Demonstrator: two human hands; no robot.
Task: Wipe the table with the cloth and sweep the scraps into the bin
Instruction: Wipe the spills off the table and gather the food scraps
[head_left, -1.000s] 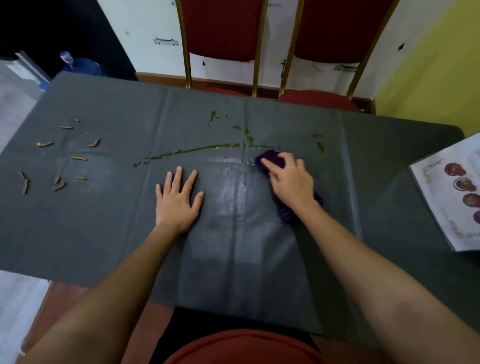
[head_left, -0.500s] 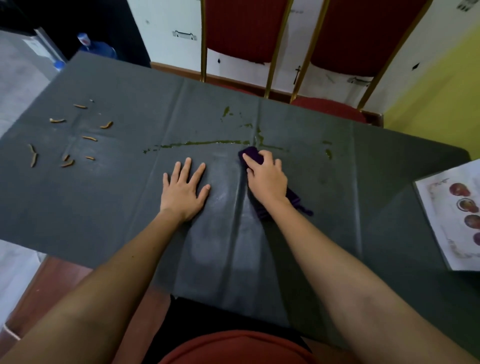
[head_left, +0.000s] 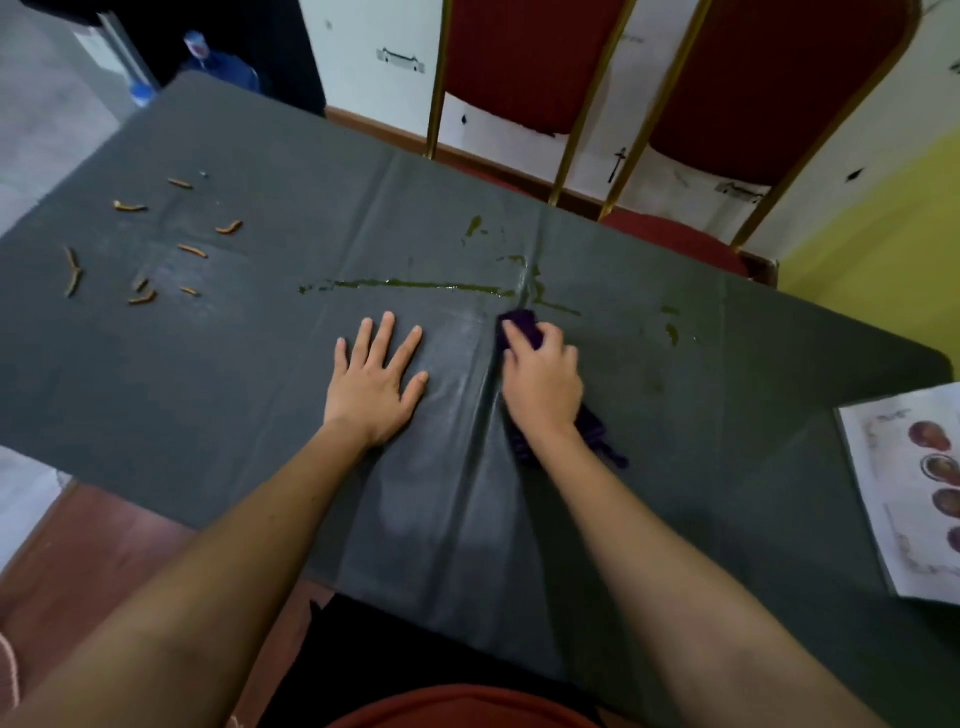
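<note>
A dark grey cover lies over the table (head_left: 218, 364). My right hand (head_left: 543, 379) presses a purple cloth (head_left: 522, 325) onto it, just below a green liquid streak (head_left: 415, 285) that runs across the middle. More green spots (head_left: 671, 332) lie to the right. My left hand (head_left: 376, 376) rests flat on the cover, fingers spread, left of the cloth. Several orange-brown scraps (head_left: 140, 249) are scattered at the far left. A damp wiped patch shines between my hands. No bin is in view.
Two red chairs with gold frames (head_left: 566, 93) stand behind the table's far edge. A printed sheet with food pictures (head_left: 919, 493) lies at the right edge. A blue water bottle (head_left: 218, 62) stands on the floor at the back left.
My right hand has slid the cloth leftward toward the centre fold, closer to my left hand. My left hand has stayed flat in place. The view has shifted.
</note>
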